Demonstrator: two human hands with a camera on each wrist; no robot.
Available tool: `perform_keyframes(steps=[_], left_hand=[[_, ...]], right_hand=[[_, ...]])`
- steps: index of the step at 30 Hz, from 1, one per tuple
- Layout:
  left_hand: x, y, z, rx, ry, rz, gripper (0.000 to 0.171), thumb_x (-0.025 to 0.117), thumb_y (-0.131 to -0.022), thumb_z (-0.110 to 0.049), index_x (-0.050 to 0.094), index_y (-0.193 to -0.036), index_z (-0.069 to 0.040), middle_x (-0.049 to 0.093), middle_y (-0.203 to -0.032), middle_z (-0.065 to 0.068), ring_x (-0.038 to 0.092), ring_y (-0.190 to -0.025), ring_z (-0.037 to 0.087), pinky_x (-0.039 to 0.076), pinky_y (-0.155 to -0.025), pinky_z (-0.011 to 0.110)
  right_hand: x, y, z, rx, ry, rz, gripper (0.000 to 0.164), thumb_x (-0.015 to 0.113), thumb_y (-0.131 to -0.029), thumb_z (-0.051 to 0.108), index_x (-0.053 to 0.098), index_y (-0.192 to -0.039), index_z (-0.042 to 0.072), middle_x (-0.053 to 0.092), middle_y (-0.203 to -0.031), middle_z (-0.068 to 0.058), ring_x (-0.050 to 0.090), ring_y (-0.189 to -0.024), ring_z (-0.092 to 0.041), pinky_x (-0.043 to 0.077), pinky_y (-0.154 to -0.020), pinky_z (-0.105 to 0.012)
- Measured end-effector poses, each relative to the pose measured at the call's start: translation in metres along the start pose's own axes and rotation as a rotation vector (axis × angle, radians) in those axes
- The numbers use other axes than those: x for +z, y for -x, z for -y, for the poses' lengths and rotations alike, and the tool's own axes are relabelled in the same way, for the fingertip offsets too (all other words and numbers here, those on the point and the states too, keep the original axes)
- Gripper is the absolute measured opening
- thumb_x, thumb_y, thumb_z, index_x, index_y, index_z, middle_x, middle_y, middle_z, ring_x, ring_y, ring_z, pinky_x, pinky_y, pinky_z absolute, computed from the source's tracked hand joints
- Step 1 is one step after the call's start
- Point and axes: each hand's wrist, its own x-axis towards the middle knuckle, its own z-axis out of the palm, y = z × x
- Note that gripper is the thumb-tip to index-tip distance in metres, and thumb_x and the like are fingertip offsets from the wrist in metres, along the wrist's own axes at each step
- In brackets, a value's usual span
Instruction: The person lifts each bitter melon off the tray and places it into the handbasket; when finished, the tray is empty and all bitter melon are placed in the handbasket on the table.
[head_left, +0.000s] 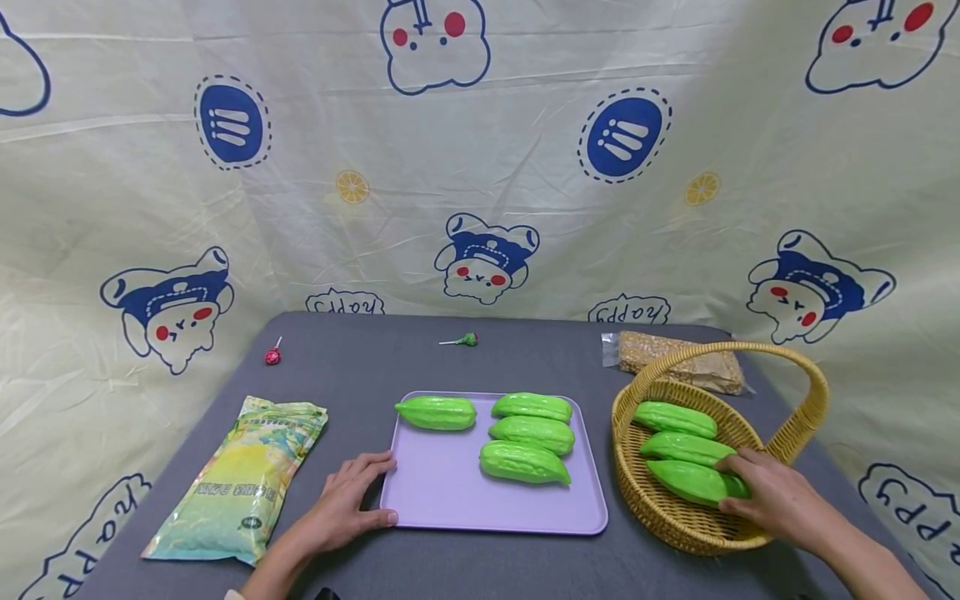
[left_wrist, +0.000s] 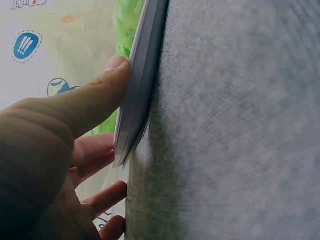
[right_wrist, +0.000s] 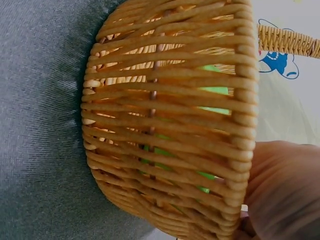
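A lilac tray [head_left: 435, 506] lies mid-table, bearing several glossy green bitter melons; one bitter melon [head_left: 435, 413] is apart at the upper left, the others stacked in a column on the right. My left hand [head_left: 347, 502] touches the tray's left edge, fingers extended; in the left wrist view the thumb [left_wrist: 107, 82] lies against the rim. To the right, a wicker basket [head_left: 675, 533] contains three bitter melons side by side. My right hand [head_left: 776, 496] reaches over its rim and grips the right end of the nearest bitter melon [head_left: 690, 482]. The basket wall hides those fingers in the right wrist view.
A green and yellow printed bag [head_left: 236, 483] lies left of the tray. Behind the basket's arched handle [head_left: 813, 392] is a clear pack of grain-like bits [head_left: 675, 357]. A red lollipop [head_left: 273, 356] and a green lollipop [head_left: 469, 339] lie toward the back.
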Motion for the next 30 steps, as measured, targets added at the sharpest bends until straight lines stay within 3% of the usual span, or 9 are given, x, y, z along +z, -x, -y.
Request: perform_keyframes(steps=[16, 23, 30], left_hand=[[0.0006, 0.0002, 0.0001, -0.008, 0.007, -0.001, 0.069, 0.074, -0.076, -0.044, 0.052, -0.132, -0.011, 0.045, -0.142, 0.007, 0.042, -0.121, 0.027, 0.030, -0.090, 0.048], [-0.0003, 0.0002, 0.0000, 0.006, -0.003, -0.006, 0.070, 0.073, -0.076, -0.046, 0.052, -0.132, -0.011, 0.045, -0.142, 0.007, 0.043, -0.121, 0.028, 0.030, -0.089, 0.046], [0.0005, 0.0010, 0.0008, 0.037, -0.007, -0.023, 0.069, 0.074, -0.075, -0.045, 0.053, -0.131, -0.010, 0.046, -0.141, 0.008, 0.043, -0.119, 0.028, 0.030, -0.086, 0.042]], right_hand=[[0.0017, 0.0013, 0.0023, 0.026, -0.004, -0.010, 0.045, 0.082, -0.066, 0.034, 0.066, -0.101, 0.010, 0.061, -0.091, -0.003, 0.060, -0.083, -0.025, 0.048, -0.066, -0.044], [0.0037, 0.0018, 0.0045, 0.009, 0.016, -0.058, 0.043, 0.082, -0.066, 0.032, 0.067, -0.099, 0.010, 0.059, -0.089, -0.001, 0.059, -0.079, -0.021, 0.047, -0.065, -0.042], [0.0037, 0.0017, 0.0039, 0.023, 0.011, -0.054, 0.044, 0.082, -0.065, 0.033, 0.067, -0.100, 0.011, 0.059, -0.090, -0.002, 0.059, -0.080, -0.022, 0.048, -0.067, -0.044]])
